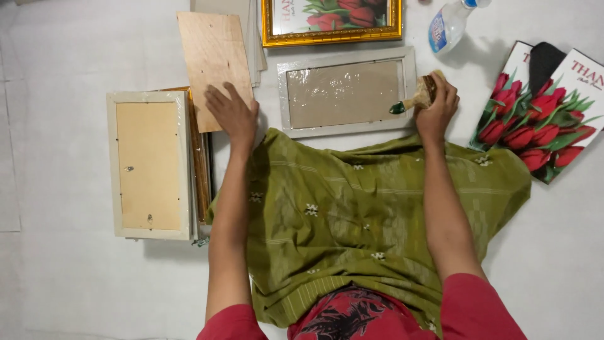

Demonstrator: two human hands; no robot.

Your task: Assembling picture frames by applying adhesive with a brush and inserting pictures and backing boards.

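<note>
A matt plywood board [214,60] with visible grain lies beside a grey frame [345,91] whose centre is wrapped in glossy, wrinkled plastic film. A gilt frame [331,38] gleams at the floor's [56,56] far edge. Green woven cloth [371,208] looks soft; the brush [420,96] has a shiny green handle.

- Bright, even light from overhead; colours look true.
- Soft, short shadows lie under the stacked frames [150,165] and beside the plastic bottle [448,25].
- Dull glare on the grey frame's wrapped panel [343,93].
- Focus sharp throughout; slight wide-angle bending near the edges.
</note>
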